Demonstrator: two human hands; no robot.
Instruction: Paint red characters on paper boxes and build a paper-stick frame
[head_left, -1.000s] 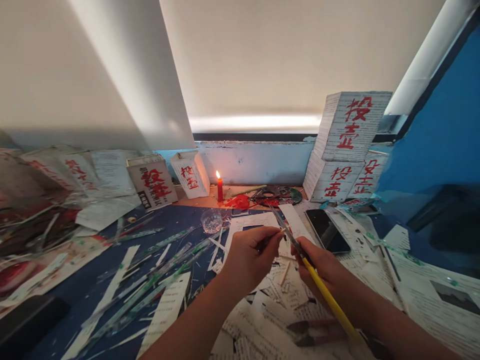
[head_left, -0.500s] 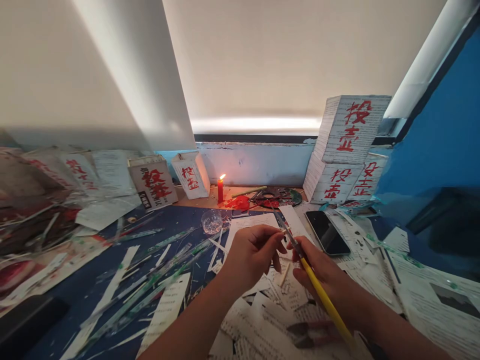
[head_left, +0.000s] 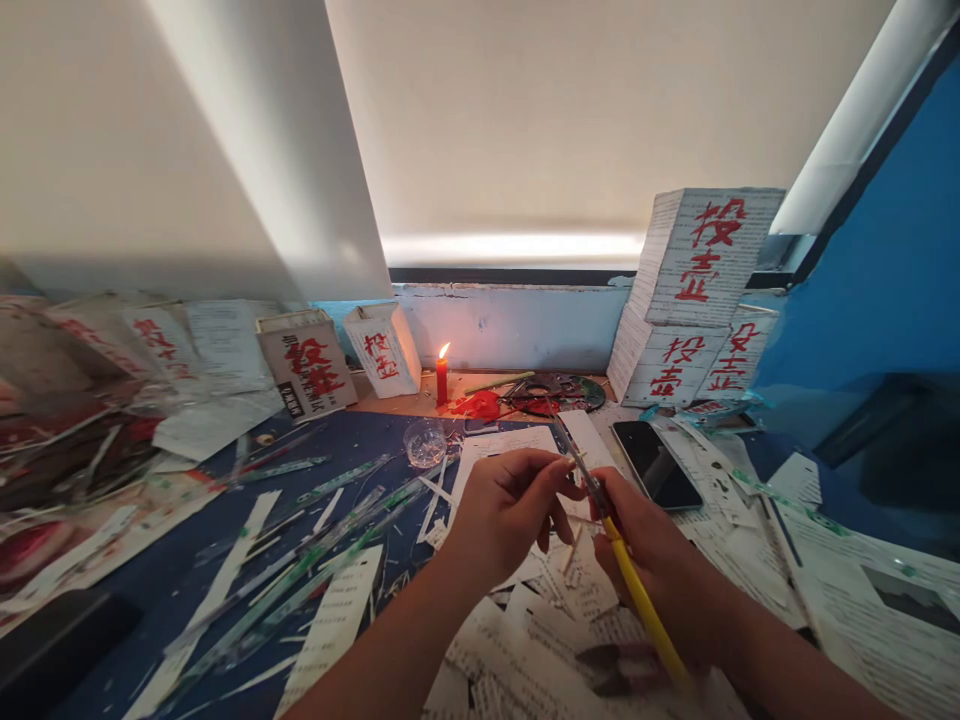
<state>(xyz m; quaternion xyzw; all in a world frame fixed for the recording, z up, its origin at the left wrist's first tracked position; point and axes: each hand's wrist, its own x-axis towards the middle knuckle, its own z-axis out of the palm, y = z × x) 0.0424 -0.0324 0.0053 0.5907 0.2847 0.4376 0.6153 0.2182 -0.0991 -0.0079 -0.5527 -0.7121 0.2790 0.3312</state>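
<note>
Near the middle of the desk, my left hand (head_left: 517,505) is closed in a pinch. A small pale sliver, like a bit of thin stick, shows at its fingertips. My right hand (head_left: 649,535) is wrapped round a slim yellow-handled tool (head_left: 643,590), whose narrow grey metal front points up and away from me. That metal part passes right beside the left fingertips; whether it touches the sliver I cannot tell. Printed paper strips (head_left: 525,640) lie below both hands. Among them are dark-jawed pliers (head_left: 611,668), partly blurred.
A lit red candle (head_left: 442,382) stands at the back, beside red scraps (head_left: 480,405) and a dark round palette (head_left: 559,393). A phone (head_left: 656,465) lies to the right. Paper boxes with red characters (head_left: 682,360) are stacked behind it. A clear cup (head_left: 425,443) and plastic strips (head_left: 300,560) lie left.
The tool and my right hand have shifted slightly, and the handle stands a little steeper. My left hand keeps its pinch nearly in place. The candle flame is taller.
</note>
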